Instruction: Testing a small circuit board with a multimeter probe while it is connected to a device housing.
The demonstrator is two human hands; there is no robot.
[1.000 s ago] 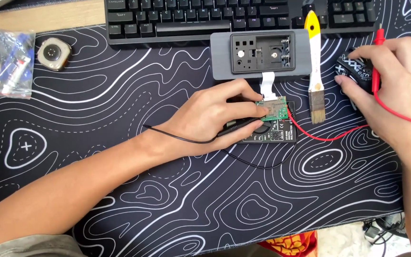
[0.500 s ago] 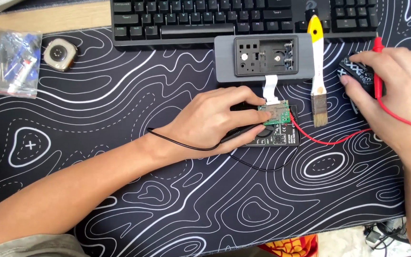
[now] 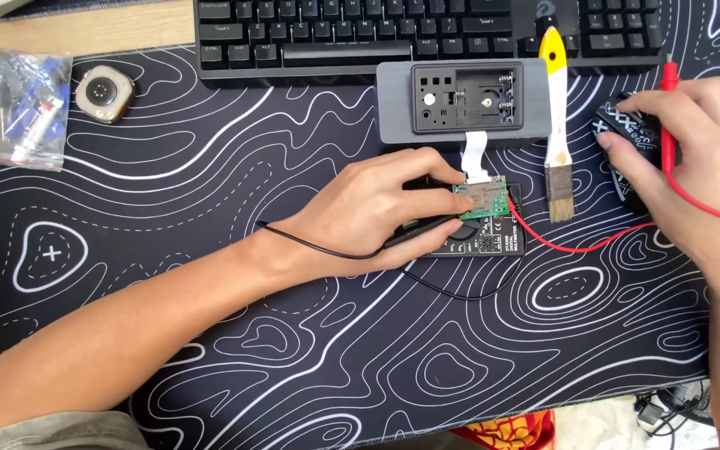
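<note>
Green circuit board (image 3: pixel 482 197) sits mid-bench on top of a black multimeter (image 3: pixel 478 237), hooked by a white flat ribbon cable (image 3: pixel 474 152) to the grey slab-shaped housing (image 3: pixel 450 102) just behind it. Left hand (image 3: pixel 385 212) lies over the meter, fingers curled, pinching a black probe (image 3: pixel 422 229) with its tip down at the board's edge; its thin black lead (image 3: pixel 318 246) loops back across the wrist. Whole thing is on a black desk mat (image 3: pixel 210 192) with white wavy contour lines, kinda soft-cloth looking.

Right hand (image 3: pixel 697 158) is off to the side, palm down and cupped over a black patterned mouse (image 3: pixel 627 146), with the red probe (image 3: pixel 668 108) tucked between its fingers and the red lead (image 3: pixel 577 243) trailing to the meter.

Containers: the housing's open recess holds small black and metal parts, and at far left there's a clear zip bag (image 3: pixel 25 108) with small bits inside, can't make them out.

Versus half a second ago, basically nothing moved; both hands hold the same spots.

Further back: flat paintbrush (image 3: pixel 554 125) with white and yellow handle, round beige watch body (image 3: pixel 103 93), black keyboard (image 3: pixel 427 29).
</note>
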